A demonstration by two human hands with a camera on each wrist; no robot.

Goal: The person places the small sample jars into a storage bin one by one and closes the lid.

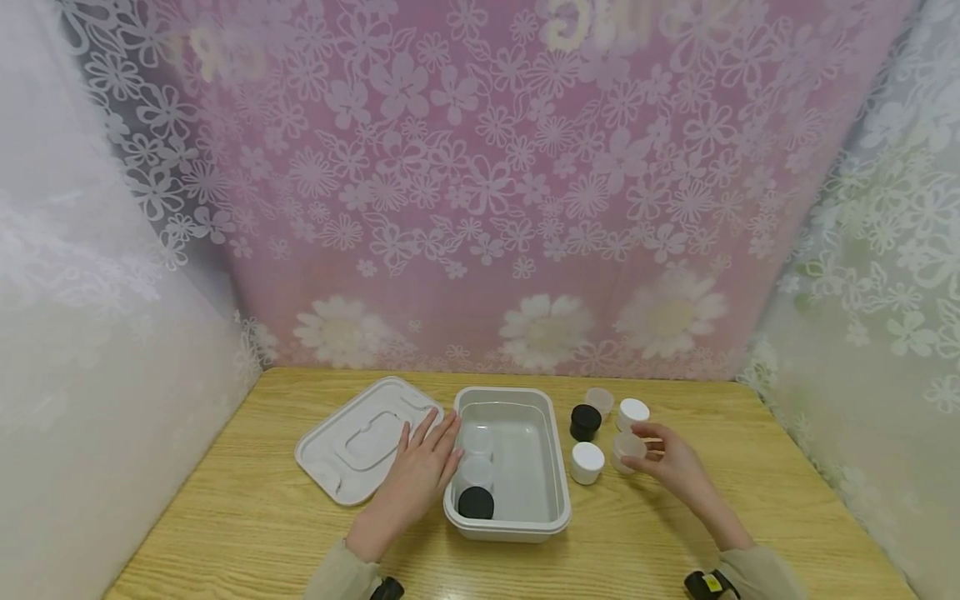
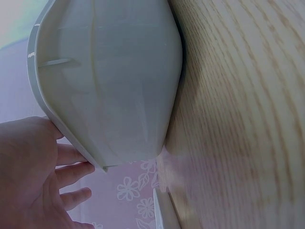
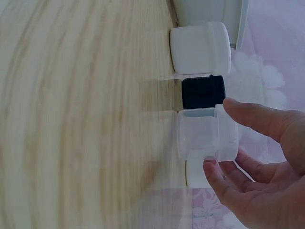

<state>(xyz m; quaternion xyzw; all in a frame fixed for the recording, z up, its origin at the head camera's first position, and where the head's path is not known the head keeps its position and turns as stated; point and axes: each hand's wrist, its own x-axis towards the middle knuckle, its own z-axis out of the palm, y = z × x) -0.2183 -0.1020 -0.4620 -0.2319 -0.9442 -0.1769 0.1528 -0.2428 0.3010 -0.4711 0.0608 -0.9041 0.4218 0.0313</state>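
Note:
My left hand [image 1: 426, 460] rests with extended fingers on the left rim of a grey-white plastic tub [image 1: 558, 475]. Inside, along the tub's left wall, a black-lidded jar [image 1: 476, 503] stands in line with two translucent jars [image 1: 477, 472], the farther one fainter. Right of the tub, my right hand [image 1: 673, 463] pinches a translucent jar [image 3: 202, 134] between thumb and fingertips. That jar is upright at the tabletop; whether it touches the wood I cannot tell. Close by stand a white jar [image 1: 587, 463], a black jar [image 1: 585, 422], another white jar [image 1: 633, 413] and another translucent jar [image 1: 599, 402].
A grey-white lid [image 1: 352, 467] lies flat on the wooden table [image 1: 247, 500], left of the tub and partly behind my left hand. Flowered curtains [image 1: 480, 208] hang behind the table and along both sides.

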